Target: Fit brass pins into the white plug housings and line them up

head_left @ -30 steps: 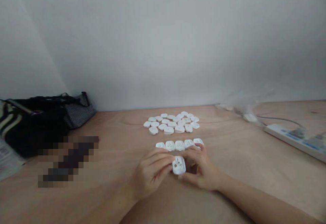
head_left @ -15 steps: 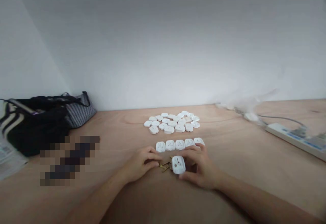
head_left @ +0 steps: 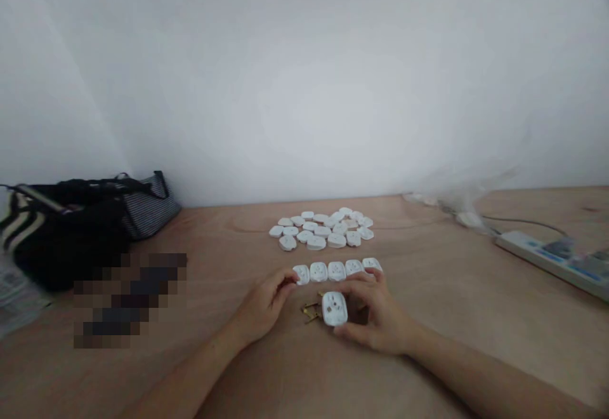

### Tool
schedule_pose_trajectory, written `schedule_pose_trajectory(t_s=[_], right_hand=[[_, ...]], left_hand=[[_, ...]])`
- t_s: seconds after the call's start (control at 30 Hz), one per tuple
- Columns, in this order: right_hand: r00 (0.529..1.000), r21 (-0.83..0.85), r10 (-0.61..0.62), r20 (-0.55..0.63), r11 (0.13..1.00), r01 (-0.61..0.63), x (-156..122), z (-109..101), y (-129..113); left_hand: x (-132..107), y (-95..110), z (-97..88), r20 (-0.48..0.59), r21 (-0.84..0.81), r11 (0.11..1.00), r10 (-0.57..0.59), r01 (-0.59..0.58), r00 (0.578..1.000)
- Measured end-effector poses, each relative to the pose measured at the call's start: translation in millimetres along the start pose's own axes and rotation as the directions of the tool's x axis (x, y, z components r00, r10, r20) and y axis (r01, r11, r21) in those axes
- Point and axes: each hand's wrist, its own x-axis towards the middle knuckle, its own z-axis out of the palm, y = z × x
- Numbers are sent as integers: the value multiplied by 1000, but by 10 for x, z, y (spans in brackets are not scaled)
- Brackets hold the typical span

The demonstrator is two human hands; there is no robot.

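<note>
Two hands apart: right hand [head_left: 378, 317] clamps a white plug housing [head_left: 334, 308] beside brass prongs [head_left: 310, 311]; left hand [head_left: 264, 305] touches a five-housing row [head_left: 336, 271] on the desk [head_left: 451, 292].

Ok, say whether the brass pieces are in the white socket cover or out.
Out: the brass pieces lie on the wooden table, left of the white socket cover that the right hand holds.

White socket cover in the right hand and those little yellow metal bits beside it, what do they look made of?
The white socket cover looks like matte moulded plastic, going by its even colour and rounded edges. The contacts look like brass, from their yellow tone, though they're too small to be sure.
</note>
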Motion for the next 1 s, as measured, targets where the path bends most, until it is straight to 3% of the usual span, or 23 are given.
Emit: schedule_pose_trajectory(t_s=[0.2, 0.43, 0.6, 0.8, 1.0], right_hand=[[1000, 5, 14, -24, 1000, -14, 9, 1, -22], [998, 11, 24, -50, 1000, -24, 26, 21, -43], [999, 3, 16, -36, 1000, -16, 38, 21, -71], [1000, -5, -6, -19, 1000, 6, 46, 14, -95], [1000, 21, -26, -15, 999, 26, 45, 20, -93]], left_hand=[[-12, 151, 25, -82, -27, 997, 73, -76, 994], [-15, 341, 157, -130, -242, 970, -58, 25, 990], [-9, 379, 287, -140, -436, 900, -84, 15, 987], [-20, 359, 346, -152, -439, 897, -139, 60, 979], [2, 377, 348, -195, -389, 921, -70, -12, 978]])
